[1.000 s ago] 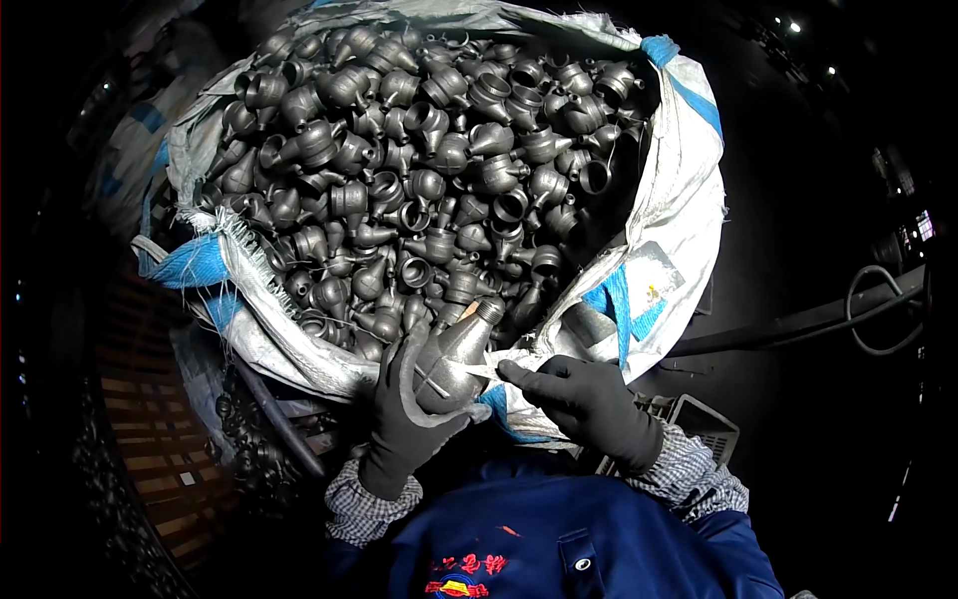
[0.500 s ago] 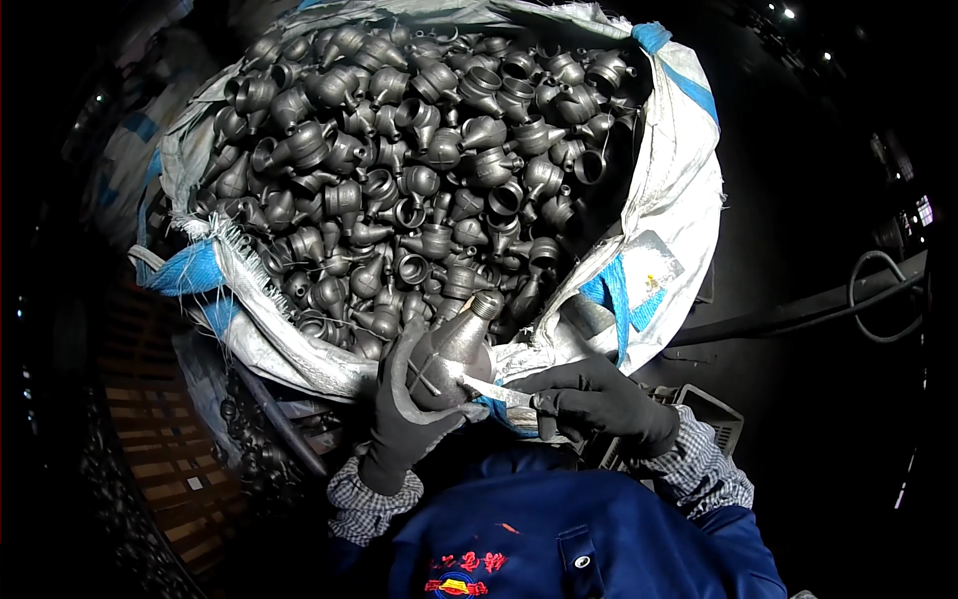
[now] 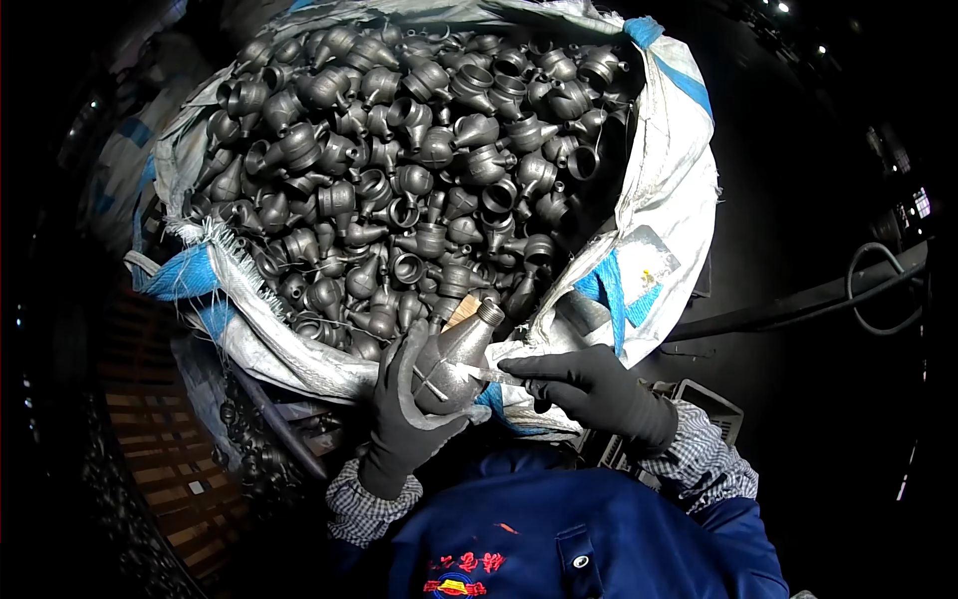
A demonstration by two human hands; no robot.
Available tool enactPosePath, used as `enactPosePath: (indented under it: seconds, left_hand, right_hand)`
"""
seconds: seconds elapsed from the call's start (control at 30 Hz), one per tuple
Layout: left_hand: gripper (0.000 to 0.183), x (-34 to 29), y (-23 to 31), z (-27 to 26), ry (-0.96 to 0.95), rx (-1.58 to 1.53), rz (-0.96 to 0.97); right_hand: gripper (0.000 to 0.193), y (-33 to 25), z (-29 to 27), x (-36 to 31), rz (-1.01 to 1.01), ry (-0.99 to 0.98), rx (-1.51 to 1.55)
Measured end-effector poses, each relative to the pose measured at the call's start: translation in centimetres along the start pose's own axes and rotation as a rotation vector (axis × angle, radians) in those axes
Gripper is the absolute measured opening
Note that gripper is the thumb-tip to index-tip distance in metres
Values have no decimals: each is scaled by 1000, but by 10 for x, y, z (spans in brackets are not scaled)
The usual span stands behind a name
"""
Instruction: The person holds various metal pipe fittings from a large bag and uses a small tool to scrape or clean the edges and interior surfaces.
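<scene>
My left hand (image 3: 399, 429), in a dark grey glove, grips a grey funnel-shaped metal casting (image 3: 456, 354) with its narrow threaded neck pointing up and to the right. My right hand (image 3: 589, 389), also gloved, holds a thin pale stick-like marker (image 3: 486, 375) with its tip against the casting's side. A pale cross mark shows on the casting near my left thumb. Both hands sit just below the near rim of a big white woven sack (image 3: 669, 200) with blue straps. The sack is heaped with several like castings (image 3: 419, 170).
Blue sleeves and checked cuffs come in from the bottom edge. More dark metal parts (image 3: 249, 449) lie low at the left by a wooden pallet (image 3: 170, 479). A black cable (image 3: 878, 290) and a bar run across the dark floor at the right. A grey crate (image 3: 699, 399) stands behind my right wrist.
My right hand has moved the marker in against the casting. My left hand has tilted the casting slightly, keeping hold of it.
</scene>
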State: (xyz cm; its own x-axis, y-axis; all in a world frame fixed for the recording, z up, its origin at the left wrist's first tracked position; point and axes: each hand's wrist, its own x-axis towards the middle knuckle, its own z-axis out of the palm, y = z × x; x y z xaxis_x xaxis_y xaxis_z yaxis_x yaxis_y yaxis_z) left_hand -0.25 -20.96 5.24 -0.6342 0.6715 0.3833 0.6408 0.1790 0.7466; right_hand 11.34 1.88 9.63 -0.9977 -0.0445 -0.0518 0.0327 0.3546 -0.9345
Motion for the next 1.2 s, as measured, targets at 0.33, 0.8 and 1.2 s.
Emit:
enactPosePath:
  seconds: [0.33,0.8,1.2]
  left_hand:
    - [108,-6,-10,2,-5,-135,-69]
    - [102,-4,-2,2,-44,-657,-450]
    - [102,-5,-1,-1,-40,-163,-159]
  right_hand:
    - [53,-14,-6,-4,-125,38,-432]
    - [54,-8,-6,-7,-169,8,-470]
    - [47,-19,-15,-2,-119,-40,-514]
